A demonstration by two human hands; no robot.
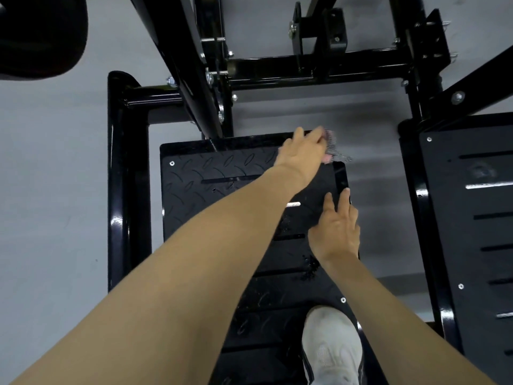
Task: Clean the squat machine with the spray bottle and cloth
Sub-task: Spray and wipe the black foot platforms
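The squat machine's black diamond-tread footplate (pixel 211 179) lies below me inside a glossy black tube frame (pixel 116 168). My left hand (pixel 302 151) reaches to the plate's far right corner and grips a blurred pink and grey cloth (pixel 331 147) pressed against that corner. My right hand (pixel 337 229) rests flat on the plate's right edge, fingers spread, holding nothing. Wet droplets (pixel 311 266) glisten on the plate near my right wrist. No spray bottle is in view.
A second black footplate (pixel 472 218) sits at the right across a strip of grey floor (pixel 383 207). My white shoe (pixel 331 345) stands on the near end of the plate. Black uprights and crossbars (pixel 277 68) rise beyond. A dark rounded pad (pixel 41 37) fills the top left.
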